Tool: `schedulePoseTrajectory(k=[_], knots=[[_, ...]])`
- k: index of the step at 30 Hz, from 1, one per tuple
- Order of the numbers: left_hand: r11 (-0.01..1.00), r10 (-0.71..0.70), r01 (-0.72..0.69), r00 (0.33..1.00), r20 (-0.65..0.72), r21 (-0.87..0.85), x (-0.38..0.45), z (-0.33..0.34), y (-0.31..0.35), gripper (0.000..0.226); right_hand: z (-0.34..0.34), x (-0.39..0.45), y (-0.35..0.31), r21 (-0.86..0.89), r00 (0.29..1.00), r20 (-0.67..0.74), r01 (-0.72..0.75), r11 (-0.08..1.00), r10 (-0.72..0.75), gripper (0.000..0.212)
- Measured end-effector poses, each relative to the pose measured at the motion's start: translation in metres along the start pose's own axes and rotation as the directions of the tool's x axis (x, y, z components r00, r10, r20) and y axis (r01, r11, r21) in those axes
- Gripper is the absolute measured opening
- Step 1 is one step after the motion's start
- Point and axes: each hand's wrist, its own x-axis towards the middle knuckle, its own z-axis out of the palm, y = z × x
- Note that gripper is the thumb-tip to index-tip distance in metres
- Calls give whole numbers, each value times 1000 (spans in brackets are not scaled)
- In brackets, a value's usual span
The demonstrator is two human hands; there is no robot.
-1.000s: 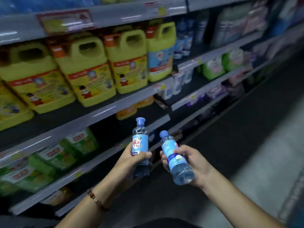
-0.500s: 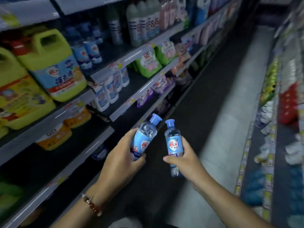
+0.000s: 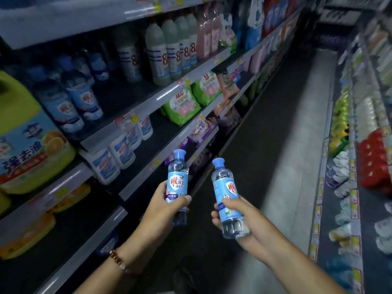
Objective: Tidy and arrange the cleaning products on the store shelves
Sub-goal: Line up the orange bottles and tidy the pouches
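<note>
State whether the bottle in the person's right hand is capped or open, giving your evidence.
Capped. The bottle gripped by the right hand has its blue cap seated on the neck.

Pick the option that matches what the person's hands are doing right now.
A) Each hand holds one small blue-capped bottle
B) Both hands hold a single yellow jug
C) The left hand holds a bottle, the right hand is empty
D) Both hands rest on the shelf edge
A: the left hand grips one small blue-capped bottle and the right hand grips a second blue-capped bottle, both held out in the aisle, off the shelves.
</note>
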Motion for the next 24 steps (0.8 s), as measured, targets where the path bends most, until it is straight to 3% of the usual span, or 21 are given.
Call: schedulePoseTrajectory(k=[4, 7, 9, 13, 18, 24], knots=[[997, -20, 18, 1000, -21, -73, 51, -18, 33, 43, 33, 53, -31, -14, 996, 64, -55, 998, 55, 55], [999, -2, -3, 994, -108, -42, 76, -33, 57, 37, 62, 87, -53, -86, 986, 163, 34, 996, -20, 51], [999, 0, -11, 978, -210, -52, 84, -42, 68, 46, 84, 106, -67, -129, 969, 235, 107, 986, -74, 48], [1000, -21, 21, 901, -433, -5, 87, -67, 64, 55, 131, 148, -92, -222, 904, 405, 240, 945, -134, 80], [999, -7, 35, 788, -615, 34, 77, -85, 69, 57, 192, 200, -114, -291, 825, 538, 373, 881, -172, 45], [999, 39, -20, 642, -766, 34, 69, -59, 80, 42, 252, 252, -117, -271, 651, 707, 609, 746, -275, 35]])
